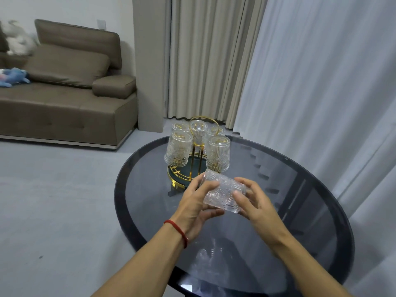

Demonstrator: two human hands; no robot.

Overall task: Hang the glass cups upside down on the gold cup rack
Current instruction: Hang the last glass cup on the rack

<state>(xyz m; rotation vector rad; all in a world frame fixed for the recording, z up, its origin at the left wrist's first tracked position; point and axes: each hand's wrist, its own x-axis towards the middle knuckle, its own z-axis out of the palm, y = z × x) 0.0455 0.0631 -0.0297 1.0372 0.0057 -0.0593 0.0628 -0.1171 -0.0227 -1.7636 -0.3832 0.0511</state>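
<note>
Both hands, left hand [198, 198] & right hand [255, 202], grip the cup [222, 192] sideways; flip mouth down, lower slowly onto free rack [196, 159] peg w/o knocking neighbours.

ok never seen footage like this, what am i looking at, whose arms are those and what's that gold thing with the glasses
There is no machine here. A camera worn on a person's head looks forward and down, so the two arms coming in from the bottom are that person's own. The left hand, with a red string on its wrist, and the right hand together hold one patterned glass cup, lying roughly sideways above a round dark glass table. Their fingers are curled round the cup. Farther back on the table stands the gold cup rack, with five cups already hanging on it upside down. Behind are a brown sofa and curtains.
</note>
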